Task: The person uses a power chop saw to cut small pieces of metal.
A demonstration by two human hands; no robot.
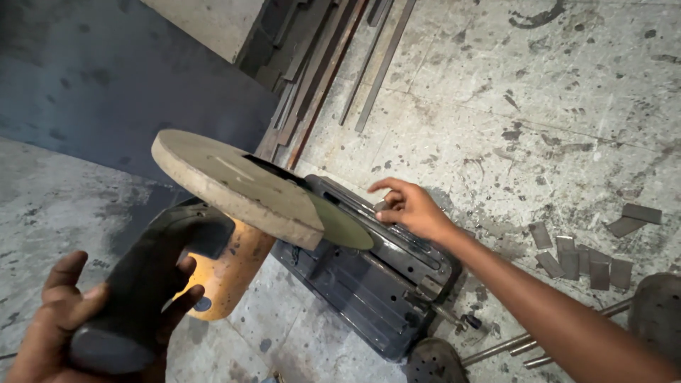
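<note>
While left hand [85, 319] grips saw handle [135, 284], right hand [411, 209] touches base [369, 284].

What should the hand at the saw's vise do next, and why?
Probably draw the right hand back from the saw base. Its fingers touch a small metal piece right beside the green cutting disc, while the left hand grips the raised saw's handle.

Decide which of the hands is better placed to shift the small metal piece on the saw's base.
Right: the right hand already touches the metal piece on the saw base; the left hand grips the saw handle.
</note>
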